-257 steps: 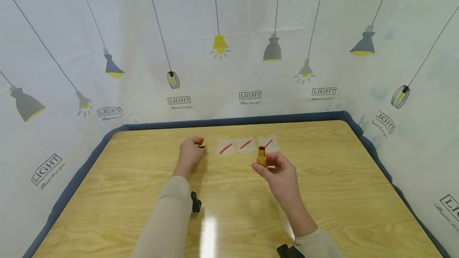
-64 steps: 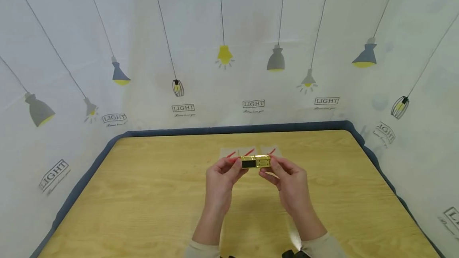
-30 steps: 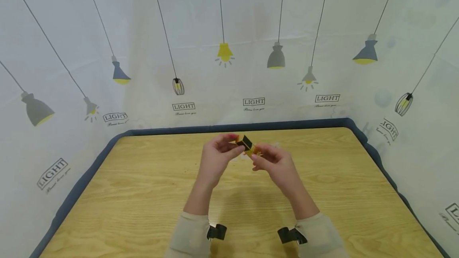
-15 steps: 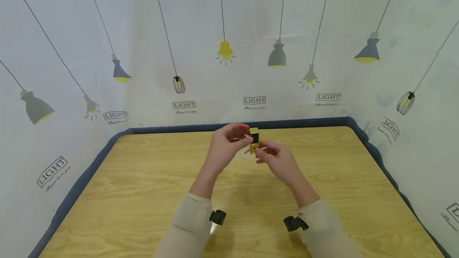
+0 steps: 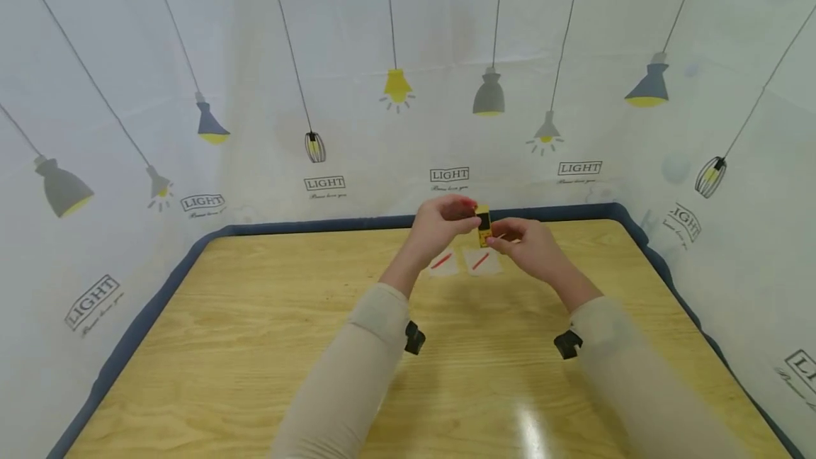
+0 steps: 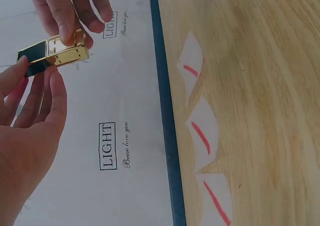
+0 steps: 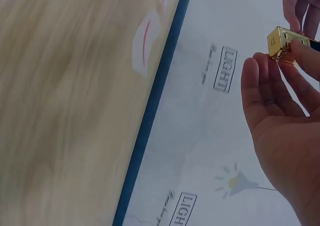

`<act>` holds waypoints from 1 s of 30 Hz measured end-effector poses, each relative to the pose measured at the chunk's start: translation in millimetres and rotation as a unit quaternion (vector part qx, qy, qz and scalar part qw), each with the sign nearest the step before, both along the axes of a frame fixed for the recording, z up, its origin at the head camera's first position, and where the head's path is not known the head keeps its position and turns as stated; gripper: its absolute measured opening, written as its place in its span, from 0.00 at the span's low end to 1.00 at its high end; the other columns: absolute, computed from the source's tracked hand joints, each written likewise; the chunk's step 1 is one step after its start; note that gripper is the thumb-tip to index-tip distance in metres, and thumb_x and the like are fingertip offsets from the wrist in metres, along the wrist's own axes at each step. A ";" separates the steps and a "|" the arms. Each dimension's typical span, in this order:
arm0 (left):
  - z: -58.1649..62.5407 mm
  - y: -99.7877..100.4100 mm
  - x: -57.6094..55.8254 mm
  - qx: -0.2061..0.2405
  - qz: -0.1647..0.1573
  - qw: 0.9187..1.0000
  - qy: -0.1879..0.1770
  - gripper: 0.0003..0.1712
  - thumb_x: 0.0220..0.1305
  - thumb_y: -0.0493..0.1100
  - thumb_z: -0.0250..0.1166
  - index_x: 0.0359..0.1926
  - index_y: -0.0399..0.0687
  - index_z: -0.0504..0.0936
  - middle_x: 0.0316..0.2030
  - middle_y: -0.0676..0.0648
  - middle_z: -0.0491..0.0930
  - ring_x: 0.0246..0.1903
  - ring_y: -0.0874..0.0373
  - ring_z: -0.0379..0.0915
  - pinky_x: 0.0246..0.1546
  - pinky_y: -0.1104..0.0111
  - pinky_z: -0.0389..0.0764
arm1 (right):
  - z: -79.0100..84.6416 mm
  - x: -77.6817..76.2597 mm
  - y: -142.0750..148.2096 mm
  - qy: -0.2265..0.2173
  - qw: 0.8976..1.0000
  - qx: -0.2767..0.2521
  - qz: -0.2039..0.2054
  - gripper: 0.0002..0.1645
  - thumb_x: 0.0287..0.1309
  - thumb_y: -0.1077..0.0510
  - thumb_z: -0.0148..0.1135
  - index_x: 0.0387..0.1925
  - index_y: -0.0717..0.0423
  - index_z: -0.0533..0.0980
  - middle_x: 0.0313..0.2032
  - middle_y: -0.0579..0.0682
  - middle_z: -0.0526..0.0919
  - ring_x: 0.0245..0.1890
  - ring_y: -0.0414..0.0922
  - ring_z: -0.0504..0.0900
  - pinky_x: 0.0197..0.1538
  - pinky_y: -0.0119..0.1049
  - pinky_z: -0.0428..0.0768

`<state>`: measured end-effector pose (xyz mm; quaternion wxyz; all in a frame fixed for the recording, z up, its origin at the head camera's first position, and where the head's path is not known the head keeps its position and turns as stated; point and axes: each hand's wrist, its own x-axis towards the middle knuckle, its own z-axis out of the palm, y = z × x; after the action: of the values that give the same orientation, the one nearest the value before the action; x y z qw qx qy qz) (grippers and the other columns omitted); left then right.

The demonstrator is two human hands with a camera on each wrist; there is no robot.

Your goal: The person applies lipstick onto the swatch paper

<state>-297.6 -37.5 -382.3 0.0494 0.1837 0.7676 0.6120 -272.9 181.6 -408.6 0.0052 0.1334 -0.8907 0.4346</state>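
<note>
A gold lipstick [image 5: 484,227] with black panels on its cap stands nearly upright in the air over the far edge of the table. My left hand [image 5: 438,229] pinches the black-panelled cap end between thumb and fingers. Lower down, my right hand [image 5: 534,249] pinches the gold base. In the left wrist view the cap and base of the lipstick [image 6: 52,53] meet end to end, so the red stick is hidden. The right wrist view shows the gold base [image 7: 280,43] under my right thumb, its other end cut off by the frame.
Paper pieces with red strokes lie near the table's far edge, one [image 5: 482,261] below the lipstick and another [image 5: 444,263] beside it; the left wrist view shows a third paper [image 6: 215,198]. A dark blue border [image 5: 319,225] edges the wooden table [image 5: 255,346], before a lamp-print backdrop.
Earlier the lipstick base was in the right hand and the left hand was apart at the far left; then both held the joined lipstick. It has turned from level to upright and moved right and farther away.
</note>
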 end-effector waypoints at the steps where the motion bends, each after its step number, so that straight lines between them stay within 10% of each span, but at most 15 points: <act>1: -1.8 3.7 -4.8 0.003 -0.003 1.000 -0.004 0.18 0.71 0.45 0.73 0.59 0.50 0.86 0.56 0.47 0.88 0.56 0.53 0.85 0.59 0.56 0.87 | -0.2 -4.3 4.6 0.005 1.000 0.010 0.002 0.22 0.76 0.50 0.65 0.61 0.59 0.82 0.56 0.61 0.88 0.55 0.56 0.85 0.53 0.50 0.87; 12: -44.6 52.9 -47.5 -0.033 -0.025 0.999 -0.016 0.18 0.72 0.44 0.72 0.59 0.44 0.87 0.54 0.44 0.88 0.53 0.53 0.86 0.57 0.55 0.88 | -40.6 -47.2 47.1 -0.031 0.998 0.063 -0.003 0.23 0.75 0.49 0.66 0.60 0.61 0.82 0.57 0.64 0.85 0.57 0.61 0.86 0.57 0.54 0.86; 30: -81.5 81.3 -56.7 -0.092 0.014 0.995 -0.034 0.12 0.71 0.45 0.73 0.52 0.49 0.90 0.52 0.49 0.90 0.44 0.56 0.89 0.52 0.61 0.89 | -81.0 -74.2 63.8 -0.047 0.993 0.107 -0.004 0.09 0.71 0.55 0.69 0.46 0.57 0.85 0.55 0.62 0.87 0.55 0.60 0.85 0.61 0.58 0.82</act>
<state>-354.4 43.8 -463.8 0.0833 0.1465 0.8212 0.5452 -347.1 245.3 -489.6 -0.0493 0.1092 -0.9316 0.3430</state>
